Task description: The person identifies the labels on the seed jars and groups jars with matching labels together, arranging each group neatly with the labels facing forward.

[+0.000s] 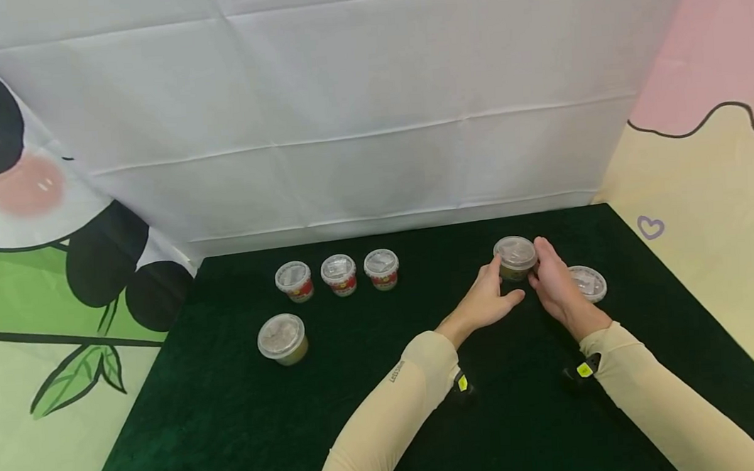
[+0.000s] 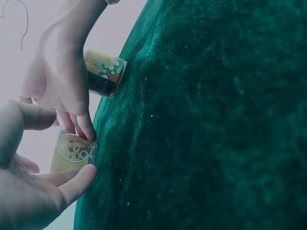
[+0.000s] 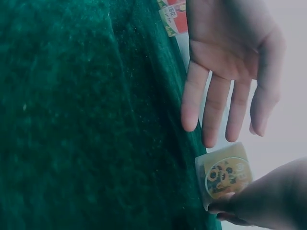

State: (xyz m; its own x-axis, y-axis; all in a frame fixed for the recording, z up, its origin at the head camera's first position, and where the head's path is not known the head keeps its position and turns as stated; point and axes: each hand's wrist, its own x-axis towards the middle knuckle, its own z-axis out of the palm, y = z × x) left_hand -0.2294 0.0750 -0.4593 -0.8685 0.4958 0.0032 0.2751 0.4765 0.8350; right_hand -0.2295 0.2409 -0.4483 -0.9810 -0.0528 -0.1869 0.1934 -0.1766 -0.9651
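A lidded clear tub point(image 1: 515, 260) with yellowish-green contents stands between both hands near the back right of the table. My left hand point(image 1: 488, 302) lies at its left side, fingers straight and spread, fingertips close to or touching it. From the other side my right hand point(image 1: 557, 286) rests extended fingers on the tub's right side. In the left wrist view the tub point(image 2: 72, 152) shows a round printed label between the two hands. In the right wrist view the left hand point(image 3: 223, 72) has its fingers apart, and right fingertips point(image 3: 223, 203) touch the tub's wall.
Another lidded tub point(image 1: 588, 283) stands right of the right hand, partly hidden. Three red-labelled tubs point(image 1: 339, 274) line up at the back left. A larger-lidded tub point(image 1: 283, 340) is nearer the front left. White cloth point(image 1: 373, 157) backs the dark green table point(image 1: 233, 428).
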